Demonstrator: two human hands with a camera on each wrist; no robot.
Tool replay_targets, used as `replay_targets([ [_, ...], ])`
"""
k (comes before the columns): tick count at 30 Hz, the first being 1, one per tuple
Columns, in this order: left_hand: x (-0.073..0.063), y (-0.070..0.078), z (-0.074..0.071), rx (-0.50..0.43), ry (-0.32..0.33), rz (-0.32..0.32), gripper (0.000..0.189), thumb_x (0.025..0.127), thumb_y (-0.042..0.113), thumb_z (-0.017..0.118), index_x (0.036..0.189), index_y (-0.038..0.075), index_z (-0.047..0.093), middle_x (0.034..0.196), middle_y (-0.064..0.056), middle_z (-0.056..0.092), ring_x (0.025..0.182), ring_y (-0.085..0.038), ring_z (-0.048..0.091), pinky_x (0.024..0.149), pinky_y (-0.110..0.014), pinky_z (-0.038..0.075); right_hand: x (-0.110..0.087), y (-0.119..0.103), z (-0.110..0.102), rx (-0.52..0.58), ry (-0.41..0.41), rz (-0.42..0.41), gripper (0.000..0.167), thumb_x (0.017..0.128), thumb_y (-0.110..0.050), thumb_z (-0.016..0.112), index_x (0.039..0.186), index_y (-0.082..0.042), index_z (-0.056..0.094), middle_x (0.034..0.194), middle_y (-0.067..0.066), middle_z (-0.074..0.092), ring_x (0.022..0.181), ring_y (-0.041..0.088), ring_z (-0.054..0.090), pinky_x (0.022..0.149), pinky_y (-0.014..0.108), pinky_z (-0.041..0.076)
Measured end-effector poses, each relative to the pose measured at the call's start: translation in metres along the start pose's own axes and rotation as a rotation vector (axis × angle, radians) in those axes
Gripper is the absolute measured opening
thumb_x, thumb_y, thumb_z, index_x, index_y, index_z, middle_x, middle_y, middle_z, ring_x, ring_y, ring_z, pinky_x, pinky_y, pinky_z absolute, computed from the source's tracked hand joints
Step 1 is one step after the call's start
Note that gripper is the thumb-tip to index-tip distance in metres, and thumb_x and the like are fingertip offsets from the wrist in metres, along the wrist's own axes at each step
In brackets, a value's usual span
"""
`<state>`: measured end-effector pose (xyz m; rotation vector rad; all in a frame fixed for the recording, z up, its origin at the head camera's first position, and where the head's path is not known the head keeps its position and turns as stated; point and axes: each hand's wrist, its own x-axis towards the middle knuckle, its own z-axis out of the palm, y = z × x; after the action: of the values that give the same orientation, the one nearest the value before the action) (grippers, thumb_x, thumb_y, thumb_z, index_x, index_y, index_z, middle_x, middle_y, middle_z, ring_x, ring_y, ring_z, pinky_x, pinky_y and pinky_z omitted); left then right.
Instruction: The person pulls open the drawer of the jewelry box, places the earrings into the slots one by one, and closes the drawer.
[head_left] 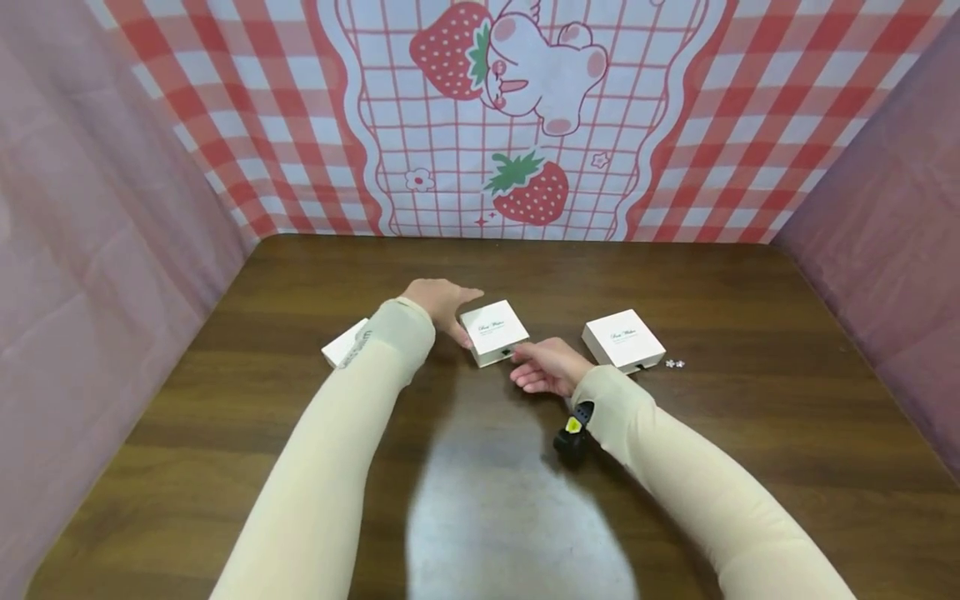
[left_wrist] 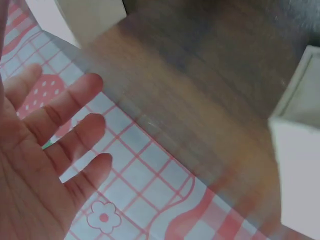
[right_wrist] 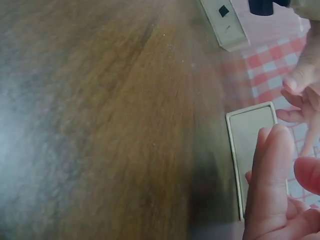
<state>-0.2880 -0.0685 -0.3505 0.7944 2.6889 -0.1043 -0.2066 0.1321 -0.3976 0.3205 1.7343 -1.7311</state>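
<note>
In the head view a white lidded box [head_left: 493, 327], with small dark print on top and a dark spot at its front, sits between my two hands. My left hand [head_left: 444, 304] is at its left side, thumb tip close by the near left edge. In the left wrist view the fingers [left_wrist: 82, 132] are spread, with the palm showing. My right hand [head_left: 551, 371] has its fingertips at the box's front right corner. The right wrist view shows its index finger [right_wrist: 272, 175] extended over the box's side [right_wrist: 252, 130], apart from the thumb.
A similar white box [head_left: 624, 340] stands to the right, beside small pale flower-shaped pieces [head_left: 675, 364]. Another white box [head_left: 343, 343] lies at left, partly hidden by my left sleeve. A strawberry-patterned cloth [head_left: 450, 204] hangs behind the wooden table [head_left: 225, 458].
</note>
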Motion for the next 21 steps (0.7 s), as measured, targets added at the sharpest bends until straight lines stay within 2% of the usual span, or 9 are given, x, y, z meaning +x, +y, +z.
replay_targets([
  [8,0.008,0.005,0.002,0.065,-0.032,-0.030,0.103,0.067,0.066,0.074,0.152,0.029,0.030,0.142,-0.006,0.050,0.122,-0.024,0.052,0.089,-0.042,0.048,0.013,0.001,0.012,0.011,-0.001,0.009,0.027,0.101,-0.018,0.042,0.108,0.007,0.050,0.056,0.002,0.060,0.043,0.005,0.056,0.044,0.017,0.048],
  [13,0.007,0.010,0.005,0.031,-0.057,-0.020,0.098,0.072,0.064,0.072,0.152,0.028,0.028,0.141,-0.007,0.050,0.120,-0.025,0.053,0.088,-0.041,0.047,0.017,0.003,0.012,0.019,0.028,-0.004,0.021,0.100,-0.016,0.044,0.101,0.003,0.051,0.055,0.001,0.059,0.041,0.005,0.054,0.043,0.017,0.047],
  [17,0.006,0.013,0.004,0.016,-0.070,-0.013,0.094,0.075,0.063,0.070,0.151,0.026,0.031,0.143,-0.006,0.048,0.121,-0.026,0.052,0.091,-0.042,0.046,0.018,0.003,0.009,0.024,0.050,-0.009,0.018,0.099,-0.013,0.045,0.103,0.003,0.053,0.054,0.001,0.059,0.040,0.004,0.054,0.042,0.016,0.046],
  [21,0.007,0.014,0.005,0.020,-0.073,-0.035,0.089,0.076,0.065,0.067,0.150,0.027,0.035,0.143,-0.005,0.049,0.122,-0.025,0.051,0.091,-0.043,0.046,0.019,0.003,0.008,0.032,0.051,-0.009,0.017,0.098,-0.011,0.045,0.103,0.003,0.053,0.053,0.001,0.058,0.040,0.005,0.054,0.042,0.017,0.046],
])
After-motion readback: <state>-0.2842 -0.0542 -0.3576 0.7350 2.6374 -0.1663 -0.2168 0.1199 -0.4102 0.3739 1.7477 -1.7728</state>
